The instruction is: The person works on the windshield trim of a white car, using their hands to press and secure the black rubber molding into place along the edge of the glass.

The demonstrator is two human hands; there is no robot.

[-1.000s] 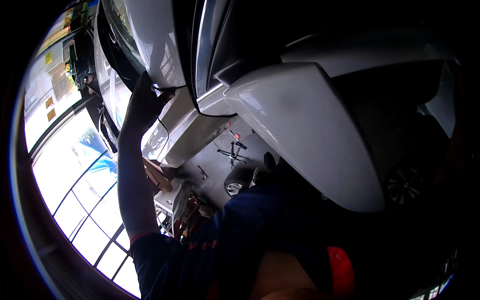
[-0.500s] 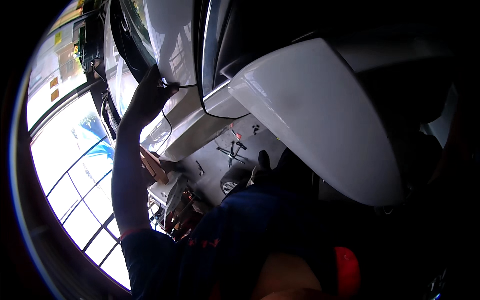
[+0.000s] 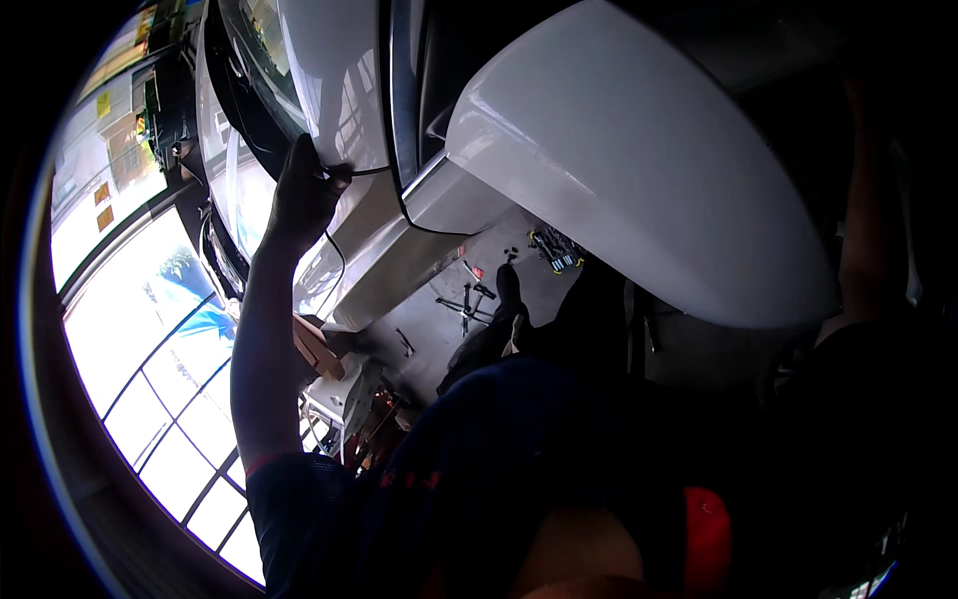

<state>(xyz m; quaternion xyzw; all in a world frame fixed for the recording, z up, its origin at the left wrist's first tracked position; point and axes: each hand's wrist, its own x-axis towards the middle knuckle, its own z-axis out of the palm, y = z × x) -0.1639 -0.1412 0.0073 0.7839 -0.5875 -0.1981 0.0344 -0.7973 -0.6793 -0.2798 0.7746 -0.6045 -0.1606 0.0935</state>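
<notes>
My left hand point(image 3: 307, 195) reaches up at the pale car body point(image 3: 344, 120), its arm stretched out. Its fingers are closed in a pinch by a dark seam where two body panels meet. Whatever lies between the fingertips is too small and dark to make out. On the other side, my right forearm point(image 3: 866, 210) rises beside a large, pale, curved car panel point(image 3: 639, 160) with a rounded lower end. Deep shadow swallows the right hand, so its fingers do not show.
On the grey floor below lie a dark cross-shaped tool point(image 3: 465, 307) and a set of small tools or parts point(image 3: 557, 250). A brown cardboard-like piece point(image 3: 315, 346) and a white object point(image 3: 344, 391) are by my left arm. Bright gridded windows point(image 3: 165, 399) stand at the left.
My view has shifted, and the large panel appears higher and further right. The set of small parts on the floor has come into sight, and my right forearm shows now. My left hand keeps its pinch.
</notes>
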